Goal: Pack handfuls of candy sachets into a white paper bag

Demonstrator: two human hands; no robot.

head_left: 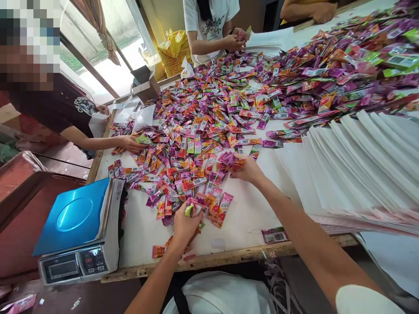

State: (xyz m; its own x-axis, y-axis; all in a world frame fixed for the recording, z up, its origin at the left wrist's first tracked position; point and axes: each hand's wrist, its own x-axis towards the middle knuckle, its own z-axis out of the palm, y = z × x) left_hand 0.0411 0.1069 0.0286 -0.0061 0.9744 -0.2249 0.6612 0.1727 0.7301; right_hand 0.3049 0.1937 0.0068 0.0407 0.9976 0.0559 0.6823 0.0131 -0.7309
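Observation:
A big heap of small candy sachets [209, 113], purple, pink, orange and green, covers the white table [242, 218]. My left hand [183, 223] is closed round a bunch of sachets [194, 207] near the front edge, just above a small loose pile. My right hand [248, 169] is closed on another handful of sachets [229, 159] at the heap's near side.
A digital scale [78, 226] with a blue pan sits at front left. Stacked white bags [366, 161] fan out on the right. A person's hand [131, 143] reaches in from the left; another person [212, 26] stands at the far end holding sachets. A white bag [222, 294] lies below the table edge.

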